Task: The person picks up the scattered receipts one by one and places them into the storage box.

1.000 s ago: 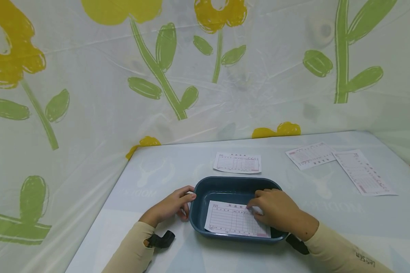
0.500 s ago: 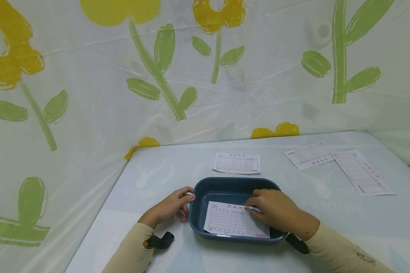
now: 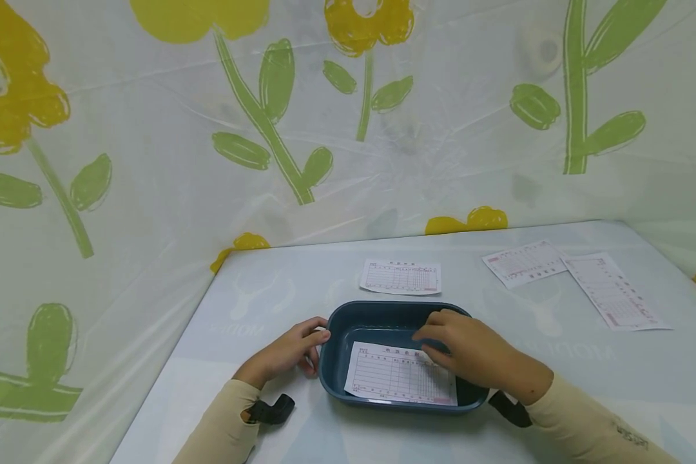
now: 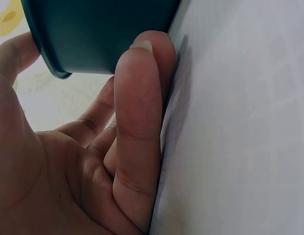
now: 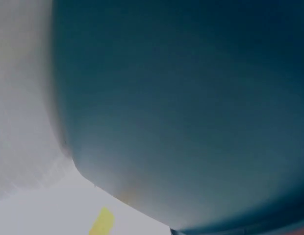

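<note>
A dark teal plastic basin (image 3: 383,316) stands on the table. A white printed form (image 3: 383,374) lies inside, along the near side of its floor. Beside the left end of the basin, my left hand (image 3: 287,351) touches the rim and outer wall with its fingers (image 4: 137,93); they do not wrap round it. Over the basin's right part hovers my right hand (image 3: 470,345), fingers loosely bent, just above the form's far right corner, with nothing visible in its grasp. In the right wrist view the basin's wall (image 5: 181,107) fills most of the picture and hides the fingers.
Behind the basin lies another printed form (image 3: 401,277). To the far right are a slanted form (image 3: 524,264) and an overlapping form (image 3: 615,290). A flower-patterned sheet (image 3: 412,180) hangs behind the pale table (image 3: 301,425).
My right hand has risen off the form in the basin and shifted slightly up and right. The form stays in the basin; my left hand keeps its place at the rim.
</note>
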`<move>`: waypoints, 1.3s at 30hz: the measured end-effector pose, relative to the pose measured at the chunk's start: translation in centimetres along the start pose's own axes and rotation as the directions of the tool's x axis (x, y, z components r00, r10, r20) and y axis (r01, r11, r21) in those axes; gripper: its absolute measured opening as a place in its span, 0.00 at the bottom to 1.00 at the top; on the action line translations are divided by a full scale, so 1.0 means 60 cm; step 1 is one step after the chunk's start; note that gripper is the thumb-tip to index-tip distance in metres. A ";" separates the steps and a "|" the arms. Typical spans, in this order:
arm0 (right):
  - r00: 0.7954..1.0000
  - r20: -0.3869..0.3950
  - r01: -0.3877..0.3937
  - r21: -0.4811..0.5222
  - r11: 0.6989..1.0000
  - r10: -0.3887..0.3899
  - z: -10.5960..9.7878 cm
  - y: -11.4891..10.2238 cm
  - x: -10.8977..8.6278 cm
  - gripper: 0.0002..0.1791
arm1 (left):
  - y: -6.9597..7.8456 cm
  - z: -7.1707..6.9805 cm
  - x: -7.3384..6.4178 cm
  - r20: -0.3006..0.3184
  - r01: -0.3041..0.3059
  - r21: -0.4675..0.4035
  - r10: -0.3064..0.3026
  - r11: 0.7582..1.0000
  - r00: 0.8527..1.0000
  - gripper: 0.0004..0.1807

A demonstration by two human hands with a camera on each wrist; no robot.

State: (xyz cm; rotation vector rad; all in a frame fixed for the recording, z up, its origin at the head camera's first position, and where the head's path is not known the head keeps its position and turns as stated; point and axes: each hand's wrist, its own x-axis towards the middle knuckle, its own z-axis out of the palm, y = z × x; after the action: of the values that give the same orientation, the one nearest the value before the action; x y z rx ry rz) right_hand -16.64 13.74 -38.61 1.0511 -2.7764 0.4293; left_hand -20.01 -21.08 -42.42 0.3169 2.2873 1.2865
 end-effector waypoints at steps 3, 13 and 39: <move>0.999 -0.038 -0.021 -0.019 1.000 0.021 -0.007 0.001 -0.001 0.10 | 0.001 0.001 -0.001 -0.001 -0.002 0.001 0.002 1.000 1.000 0.22; 0.990 -0.129 -0.066 -0.070 0.995 0.057 -0.018 0.010 0.000 0.10 | 0.001 0.001 -0.001 -0.005 -0.001 0.003 0.001 1.000 1.000 0.22; 0.936 -0.229 -0.297 -0.109 0.949 0.267 -0.041 0.066 -0.002 0.19 | -0.001 0.001 0.000 -0.005 -0.016 -0.010 0.016 1.000 1.000 0.21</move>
State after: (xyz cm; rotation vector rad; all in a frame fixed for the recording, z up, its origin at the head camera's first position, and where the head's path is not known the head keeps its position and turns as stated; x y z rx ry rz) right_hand -19.13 17.43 -37.16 0.5401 -2.7214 0.3455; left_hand -19.98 -21.05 -42.53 0.3299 2.2861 1.3083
